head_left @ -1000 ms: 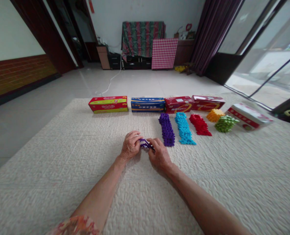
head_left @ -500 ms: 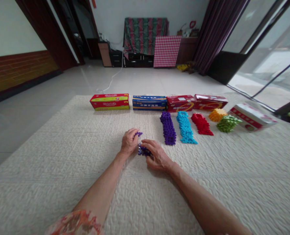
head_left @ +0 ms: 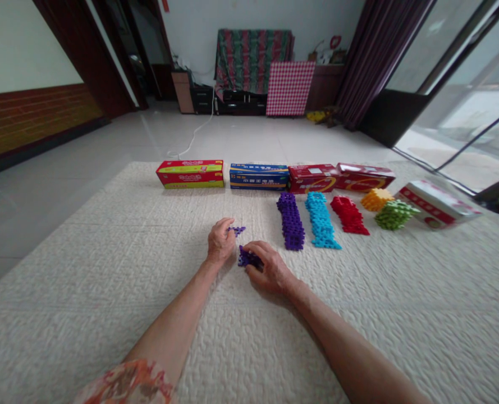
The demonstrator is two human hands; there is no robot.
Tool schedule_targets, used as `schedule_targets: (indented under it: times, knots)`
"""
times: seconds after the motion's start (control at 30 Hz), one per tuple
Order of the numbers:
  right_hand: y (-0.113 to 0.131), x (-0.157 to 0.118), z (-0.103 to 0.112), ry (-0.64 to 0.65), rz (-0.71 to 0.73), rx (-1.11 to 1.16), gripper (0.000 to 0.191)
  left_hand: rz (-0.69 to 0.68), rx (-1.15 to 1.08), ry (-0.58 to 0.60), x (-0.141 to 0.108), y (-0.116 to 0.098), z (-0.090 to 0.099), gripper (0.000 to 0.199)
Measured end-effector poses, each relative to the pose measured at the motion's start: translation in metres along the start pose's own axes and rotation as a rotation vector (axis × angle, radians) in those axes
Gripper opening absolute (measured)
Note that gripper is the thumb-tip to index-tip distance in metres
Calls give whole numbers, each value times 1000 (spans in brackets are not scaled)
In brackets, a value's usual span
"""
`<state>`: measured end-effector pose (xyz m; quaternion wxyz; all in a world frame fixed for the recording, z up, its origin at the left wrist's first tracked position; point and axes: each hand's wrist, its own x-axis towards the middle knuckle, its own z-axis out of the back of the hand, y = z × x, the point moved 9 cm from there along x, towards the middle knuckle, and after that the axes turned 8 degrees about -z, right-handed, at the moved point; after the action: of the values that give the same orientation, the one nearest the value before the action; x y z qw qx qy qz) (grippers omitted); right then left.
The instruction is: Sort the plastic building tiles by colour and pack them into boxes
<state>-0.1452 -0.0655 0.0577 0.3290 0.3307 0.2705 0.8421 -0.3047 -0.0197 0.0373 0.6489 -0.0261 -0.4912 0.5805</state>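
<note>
My left hand (head_left: 221,242) is closed at the edge of a small flat purple toothed toy piece (head_left: 237,230), pinching it just above the mat. Close by, my right hand (head_left: 271,268) curls its fingers and thumb around a purple interlocking-block cluster (head_left: 248,258), whose right part is hidden under the fingers. The two purple things are a small gap apart. To the right lie stacks of similar pieces: a long purple stack (head_left: 290,221), a light blue stack (head_left: 321,220), a red stack (head_left: 349,215), a yellow bundle (head_left: 376,199) and a green bundle (head_left: 396,215).
Along the far edge of the cream quilted cover (head_left: 106,269) stand a red and yellow box (head_left: 190,174), a blue box (head_left: 259,177) and two dark red boxes, one of them a dark red box (head_left: 312,179) beside the blue one. A white and red box (head_left: 438,203) sits at the right.
The purple cluster in my right hand has turned slightly. My left hand has shifted a little and more of its purple piece shows. The view has moved slightly.
</note>
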Motion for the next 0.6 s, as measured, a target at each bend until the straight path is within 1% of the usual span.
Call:
schedule_targets:
  times: [0.1, 0.2, 0.3, 0.37, 0.43, 0.53, 0.6]
  knots:
    - [0, 2, -3, -6, -23, -21, 43, 15, -14, -1, 0, -1, 1, 33]
    - [6, 2, -5, 23, 7, -49, 53, 65, -45, -26, 0, 2, 5, 33]
    - [16, 4, -8, 116, 76, -109, 67, 153, -71, -64, 0, 10, 9, 34]
    - [20, 8, -12, 200, 110, -171, 69, 202, -87, -79, -1, 14, 11, 35]
    - [23, 14, -16, 273, 135, -230, 63, 227, -102, -83, -2, 17, 11, 35]
    - [24, 22, -24, 357, 151, -315, 41, 237, -110, -84, -2, 17, 11, 34]
    - [20, 25, -28, 369, 112, -382, 27, 242, -105, -84, -3, 17, 11, 34]
